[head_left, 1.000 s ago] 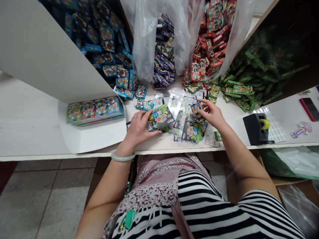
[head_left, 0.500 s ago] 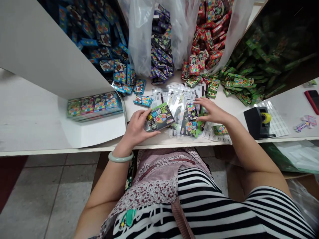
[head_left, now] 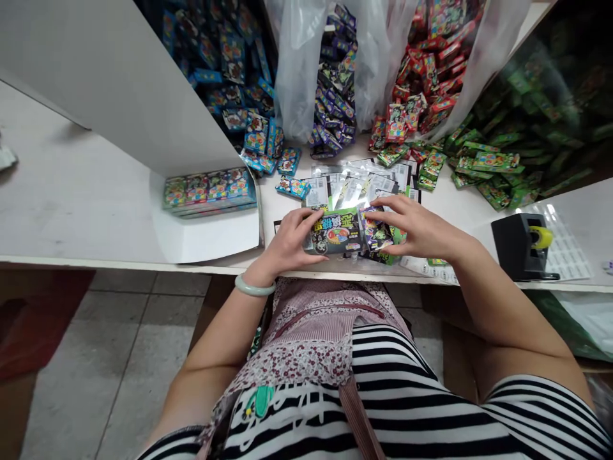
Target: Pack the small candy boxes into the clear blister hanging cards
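Nearest, just beyond the front edge of the white desk (head_left: 96, 220), the left hand (head_left: 294, 239) has its grip clamped on the left end of a flat black-and-green printed packet (head_left: 338, 231), thumb on the near side and fingers on the far one, apparently to keep it flat and steady. At its right end, the right hand (head_left: 412, 227) has thumb and fingers closed about a small purple printed box (head_left: 376, 231), seemingly to hold the two in line; whether the box's end lies inside the packet cannot be told.

To the right stands a black tape dispenser with a yellow roll (head_left: 511, 252), probably put there for easy reach. To the left, a curved white card tray (head_left: 220, 239) holds multicoloured printed boxes (head_left: 211, 186) in a neat row, its walls likely keeping them square.

Farther off, clear sleeves with black-and-white labels (head_left: 357, 190) overlap, fanned perhaps for easy picking. Beyond, blue boxes (head_left: 256, 133), purple boxes (head_left: 334, 112), red boxes (head_left: 428, 70) and green boxes (head_left: 493, 161) lie heaped apart by colour.
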The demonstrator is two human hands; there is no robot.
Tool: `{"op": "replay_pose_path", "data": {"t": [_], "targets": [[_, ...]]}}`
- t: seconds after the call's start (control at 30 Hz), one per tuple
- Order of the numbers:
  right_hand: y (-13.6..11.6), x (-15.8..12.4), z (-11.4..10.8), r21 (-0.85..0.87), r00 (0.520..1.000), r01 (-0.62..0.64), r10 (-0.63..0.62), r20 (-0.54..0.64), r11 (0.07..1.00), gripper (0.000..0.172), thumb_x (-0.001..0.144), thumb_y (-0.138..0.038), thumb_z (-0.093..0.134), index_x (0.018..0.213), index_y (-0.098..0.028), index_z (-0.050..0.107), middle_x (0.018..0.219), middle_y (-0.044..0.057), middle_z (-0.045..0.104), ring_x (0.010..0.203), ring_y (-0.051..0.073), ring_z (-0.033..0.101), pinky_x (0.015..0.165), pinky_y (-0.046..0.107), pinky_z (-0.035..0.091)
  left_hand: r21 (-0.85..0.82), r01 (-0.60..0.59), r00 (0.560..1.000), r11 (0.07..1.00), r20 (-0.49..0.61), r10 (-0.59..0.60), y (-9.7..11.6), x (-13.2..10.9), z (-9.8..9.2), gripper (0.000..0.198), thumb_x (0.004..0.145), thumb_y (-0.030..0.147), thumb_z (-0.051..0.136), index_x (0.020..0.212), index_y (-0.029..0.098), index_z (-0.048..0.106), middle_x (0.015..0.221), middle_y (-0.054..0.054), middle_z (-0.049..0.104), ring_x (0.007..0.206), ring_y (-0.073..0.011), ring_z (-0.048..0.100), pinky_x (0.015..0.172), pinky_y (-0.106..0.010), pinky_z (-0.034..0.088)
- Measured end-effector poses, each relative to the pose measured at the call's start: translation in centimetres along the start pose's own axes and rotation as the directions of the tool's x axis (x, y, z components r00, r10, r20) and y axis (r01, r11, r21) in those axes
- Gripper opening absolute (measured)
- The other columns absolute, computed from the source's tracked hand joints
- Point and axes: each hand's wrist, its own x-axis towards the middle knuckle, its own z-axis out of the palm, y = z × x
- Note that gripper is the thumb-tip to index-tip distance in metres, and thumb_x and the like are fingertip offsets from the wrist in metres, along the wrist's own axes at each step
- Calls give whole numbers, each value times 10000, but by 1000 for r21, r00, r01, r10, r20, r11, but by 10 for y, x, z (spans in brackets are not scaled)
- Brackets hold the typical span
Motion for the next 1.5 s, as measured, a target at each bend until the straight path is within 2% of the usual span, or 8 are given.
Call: {"op": "replay_pose_path", "data": {"t": [0.37,0.47,0.67,0.8,1.07,1.2,1.4,1.5], "targets": [[4,22,12,-165,997,-9,22,76,986,642,770,-346,774,1381,-278,591,1376,137,569,1232,394,502,1026,573,443,-9,34,992,999,124,-33,2,-2,-2,979,735,559,793,1532,206,347,1392,-168,475,1296,-355,474,1119,-531,408],[7,20,5,-161,999,-34,37,15,986,635,786,-398,771,1384,-309,576,1368,129,563,1225,392,504,1019,573,441,-57,9,994,998,112,-3,1,-2,-2,961,757,586,772,1528,194,353,1387,-167,470,1292,-339,480,1119,-515,418],[8,11,2,-205,959,-70,9,-283,976,695,817,-457,752,1436,-293,483,1369,149,499,1226,394,478,1014,623,405,-82,-15,999,997,-45,11,-3,-1,1,1007,744,658,755,1548,231,324,1328,-157,478,1234,-333,505,1070,-533,461],[0,8,14,-204,971,-42,-8,-239,978,686,817,-402,765,1431,-307,475,1357,138,506,1208,384,483,1001,618,423,-71,-38,998,997,-56,34,-3,0,2,1017,731,667,760,1548,252,320,1314,-148,488,1216,-331,513,1058,-532,470],[-1,9,25,-56,992,64,-70,-105,996,665,830,-430,742,1404,-233,471,1354,174,534,1240,386,500,1015,605,449,-5,-90,994,996,-69,89,8,2,8,1047,713,690,759,1550,247,315,1313,-161,505,1202,-343,526,1036,-532,471],[4,11,33,27,974,-6,12,-226,1000,786,816,-585,718,1448,-231,414,1436,192,497,1337,398,456,1078,618,413,10,-49,992,999,-113,50,9,3,10,1017,742,689,735,1547,227,319,1304,-163,503,1190,-336,530,1025,-525,480],[-8,13,48,97,958,-35,61,-282,995,467,991,-499,473,1396,-270,512,1191,119,699,1433,371,416,1175,700,214,-29,-61,989,998,-134,57,11,4,15,1047,724,700,744,1550,218,315,1311,-170,501,1210,-348,522,1033,-542,480],[-1,23,49,244,910,-27,124,-395,969,420,1004,-474,449,1377,-306,545,1112,83,732,1374,339,504,1164,688,257,-87,-67,984,994,-171,52,11,0,12,1058,729,686,749,1563,222,293,1315,-172,494,1219,-348,519,1032,-549,485]]}}
